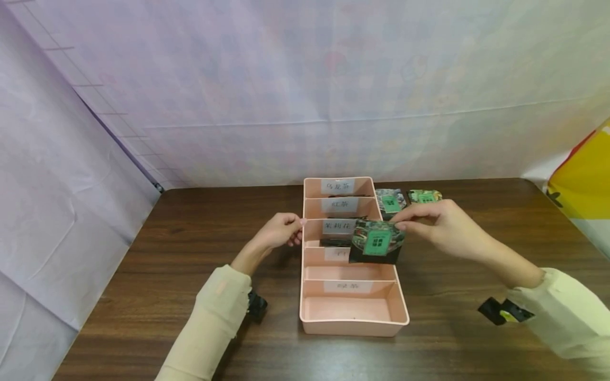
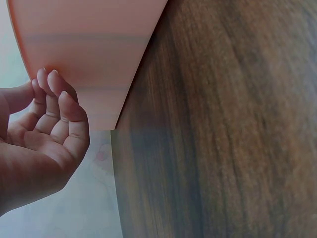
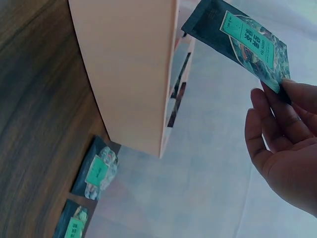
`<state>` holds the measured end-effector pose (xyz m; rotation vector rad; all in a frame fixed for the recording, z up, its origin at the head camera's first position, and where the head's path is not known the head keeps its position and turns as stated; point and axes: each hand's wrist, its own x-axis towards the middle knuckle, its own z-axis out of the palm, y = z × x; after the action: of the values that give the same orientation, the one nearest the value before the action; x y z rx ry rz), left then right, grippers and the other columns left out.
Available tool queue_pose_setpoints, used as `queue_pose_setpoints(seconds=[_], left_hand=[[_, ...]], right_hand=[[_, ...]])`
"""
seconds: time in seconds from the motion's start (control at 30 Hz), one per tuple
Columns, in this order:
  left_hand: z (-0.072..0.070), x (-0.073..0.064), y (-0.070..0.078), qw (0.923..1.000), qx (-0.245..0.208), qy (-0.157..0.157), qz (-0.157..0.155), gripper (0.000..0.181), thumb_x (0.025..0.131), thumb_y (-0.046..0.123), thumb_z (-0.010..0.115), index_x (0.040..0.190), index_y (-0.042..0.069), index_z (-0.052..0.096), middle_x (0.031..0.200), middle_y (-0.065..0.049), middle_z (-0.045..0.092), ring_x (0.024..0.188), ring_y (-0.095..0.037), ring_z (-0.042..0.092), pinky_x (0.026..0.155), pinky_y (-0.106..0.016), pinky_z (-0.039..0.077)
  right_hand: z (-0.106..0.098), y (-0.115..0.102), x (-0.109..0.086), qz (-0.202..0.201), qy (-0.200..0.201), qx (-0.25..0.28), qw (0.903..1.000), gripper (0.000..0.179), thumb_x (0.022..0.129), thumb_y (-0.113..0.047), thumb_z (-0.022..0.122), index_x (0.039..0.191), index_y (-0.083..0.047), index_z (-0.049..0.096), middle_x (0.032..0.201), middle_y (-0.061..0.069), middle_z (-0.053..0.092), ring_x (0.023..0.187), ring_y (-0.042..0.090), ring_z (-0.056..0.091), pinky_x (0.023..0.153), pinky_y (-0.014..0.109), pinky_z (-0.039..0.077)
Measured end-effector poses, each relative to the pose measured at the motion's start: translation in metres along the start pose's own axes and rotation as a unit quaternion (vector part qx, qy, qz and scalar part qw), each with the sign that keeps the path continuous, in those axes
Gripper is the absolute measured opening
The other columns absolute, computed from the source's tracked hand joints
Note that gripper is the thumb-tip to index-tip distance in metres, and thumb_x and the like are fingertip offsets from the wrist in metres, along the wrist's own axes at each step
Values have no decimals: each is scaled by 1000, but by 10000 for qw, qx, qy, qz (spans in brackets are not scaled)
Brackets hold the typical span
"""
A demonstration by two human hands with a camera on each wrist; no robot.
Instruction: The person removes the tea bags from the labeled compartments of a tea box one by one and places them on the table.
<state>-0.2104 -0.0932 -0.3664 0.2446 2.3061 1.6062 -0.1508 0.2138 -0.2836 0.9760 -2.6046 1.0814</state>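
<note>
A pink divided storage box (image 1: 352, 327) stands lengthwise on the table, its compartments bearing white labels with handwritten characters. My left hand (image 1: 281, 231) pinches the box's left rim between thumb and fingers; in the left wrist view that hand (image 2: 47, 129) is at the box's edge. With thumb and fingertips, my right hand (image 1: 445, 230) holds a dark tea sachet (image 1: 377, 242) with a green label by its upper corner. The sachet hangs over the box's right side, in front of the middle compartments. Dark sachets (image 1: 335, 243) lie in the three far compartments, partly hidden.
Two more tea sachets, one grey-green (image 1: 391, 202) and one brighter green (image 1: 425, 196), lie behind the right hand, beside the box's far end. The brown wooden table (image 1: 190, 296) ends at a pale curtain (image 1: 305, 95). Yellow and red cloth (image 1: 583, 180) hangs at the right.
</note>
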Motion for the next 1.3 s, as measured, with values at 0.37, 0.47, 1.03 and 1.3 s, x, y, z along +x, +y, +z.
queue_pose_setpoints(seconds=[0.37,0.47,1.03,1.3], left_hand=[[0,-1,2,10000,4,15,-86,28,97,17,47,76,-1,52,67,-6,53,56,-12,52,52,-22,42],[0,-2,3,10000,22,12,-67,28,97,17,47,76,-1,52,67,-7,54,56,-12,52,52,-23,42],[0,-2,3,10000,26,1,9,29,97,16,47,77,-4,53,67,-7,53,56,-12,52,52,-23,42],[1,-1,1,10000,52,4,-36,29,97,16,46,77,-3,52,67,-7,53,56,-12,52,51,-22,42]], right_hand=[[-21,5,-7,253,283,-510,9980,16,82,1,64,93,-9,70,89,4,67,67,5,55,54,19,43],[-25,9,-8,414,332,-584,9969,14,82,0,65,93,-9,70,90,3,67,70,4,58,56,17,45],[-47,37,-23,1418,431,-930,9846,12,84,-4,65,93,-10,70,92,9,67,66,6,54,55,19,43],[-62,66,-33,1698,141,-1176,9783,12,87,-8,62,96,-4,69,88,11,66,64,9,50,53,24,39]])
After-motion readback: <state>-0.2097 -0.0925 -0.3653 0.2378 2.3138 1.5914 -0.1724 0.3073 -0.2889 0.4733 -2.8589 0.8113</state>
